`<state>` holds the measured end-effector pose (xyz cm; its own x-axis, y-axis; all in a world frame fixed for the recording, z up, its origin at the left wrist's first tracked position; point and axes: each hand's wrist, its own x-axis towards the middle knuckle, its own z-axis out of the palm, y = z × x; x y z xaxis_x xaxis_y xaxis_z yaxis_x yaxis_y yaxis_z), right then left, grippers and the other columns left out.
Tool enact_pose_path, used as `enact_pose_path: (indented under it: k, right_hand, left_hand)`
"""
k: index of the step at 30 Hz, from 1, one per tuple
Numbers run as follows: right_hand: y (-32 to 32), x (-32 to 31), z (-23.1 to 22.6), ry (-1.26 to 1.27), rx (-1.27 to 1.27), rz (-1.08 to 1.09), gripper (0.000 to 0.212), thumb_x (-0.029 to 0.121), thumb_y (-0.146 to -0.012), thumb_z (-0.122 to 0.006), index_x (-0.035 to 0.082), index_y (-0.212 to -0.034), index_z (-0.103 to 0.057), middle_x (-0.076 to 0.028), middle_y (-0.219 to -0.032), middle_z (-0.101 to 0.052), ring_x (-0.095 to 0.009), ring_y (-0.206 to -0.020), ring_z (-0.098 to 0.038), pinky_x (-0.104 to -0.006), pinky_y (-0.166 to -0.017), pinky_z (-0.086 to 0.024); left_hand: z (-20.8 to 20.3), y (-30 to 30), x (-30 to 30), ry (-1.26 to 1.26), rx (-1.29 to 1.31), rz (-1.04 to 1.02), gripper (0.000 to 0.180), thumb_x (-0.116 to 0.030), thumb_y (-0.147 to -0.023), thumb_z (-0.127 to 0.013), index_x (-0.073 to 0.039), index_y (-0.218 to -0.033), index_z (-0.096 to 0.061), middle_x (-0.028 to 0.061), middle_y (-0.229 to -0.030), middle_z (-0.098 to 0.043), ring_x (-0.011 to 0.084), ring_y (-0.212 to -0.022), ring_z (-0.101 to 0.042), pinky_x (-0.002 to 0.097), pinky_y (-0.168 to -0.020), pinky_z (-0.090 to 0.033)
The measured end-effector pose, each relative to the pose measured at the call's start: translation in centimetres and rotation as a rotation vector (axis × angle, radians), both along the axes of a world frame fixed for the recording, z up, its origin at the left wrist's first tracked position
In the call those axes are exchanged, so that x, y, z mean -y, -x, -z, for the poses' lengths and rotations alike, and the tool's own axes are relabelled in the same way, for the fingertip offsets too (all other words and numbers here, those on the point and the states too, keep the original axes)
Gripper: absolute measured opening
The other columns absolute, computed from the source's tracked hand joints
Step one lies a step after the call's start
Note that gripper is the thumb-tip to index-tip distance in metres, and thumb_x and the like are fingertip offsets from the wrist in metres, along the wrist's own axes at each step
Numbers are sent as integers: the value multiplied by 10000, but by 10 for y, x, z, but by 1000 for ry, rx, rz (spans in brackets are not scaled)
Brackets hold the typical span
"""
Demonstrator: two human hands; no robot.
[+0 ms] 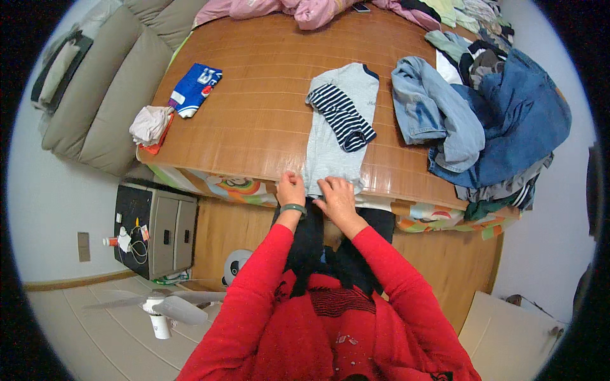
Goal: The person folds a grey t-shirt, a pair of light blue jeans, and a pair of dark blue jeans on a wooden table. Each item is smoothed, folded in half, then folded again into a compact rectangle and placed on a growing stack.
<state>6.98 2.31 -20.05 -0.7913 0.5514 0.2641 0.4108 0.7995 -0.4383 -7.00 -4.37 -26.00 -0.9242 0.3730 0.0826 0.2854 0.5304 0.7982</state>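
Note:
A light grey shirt point(337, 159) with a dark neckband lies folded lengthwise on the bed, its collar away from me. One navy-and-white striped sleeve point(343, 117) is laid slantwise across it. My left hand point(291, 192) is at the left corner of the hem, its fingers curled in at the fabric's edge; the fingertips are partly hidden. My right hand point(338, 200) rests over the hem with its fingers stretched out and apart and the thumb toward the left hand. A green bangle point(293, 208) is on my left wrist.
On the bed's brown mat point(254, 95), a folded blue garment point(196, 89) and a pale bundled cloth point(151, 125) lie left. A denim jacket point(432, 108) and a heap of clothes point(521, 114) lie right. A nightstand point(165, 228) and a white fan point(159, 311) stand left.

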Motion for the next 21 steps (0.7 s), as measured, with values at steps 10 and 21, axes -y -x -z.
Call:
enact_pose_path:
  k: [10, 21]
  right_hand:
    - [-7, -45, 14, 876, -481, 399, 206, 175, -919, -524, 15, -1041, -565, -46, -867, -572, -134, -795, -513, -264, -717, -423]
    - [7, -62, -47, 647, -580, 262, 188, 154, -922, -537, 3, -1012, -603, -34, -860, -621, -105, -783, -548, -262, -710, -452]
  left_hand:
    - [32, -3, 11, -251, 312, -10, 159, -153, -885, -550, 4, -907, -562, 148, -817, -622, 244, -767, -601, 351, -724, -475]
    - [15, -10, 18, -440, 544, 36, 211, -79, -900, -494, -45, -1081, -596, 78, -739, -600, 162, -667, -539, 319, -643, -449]
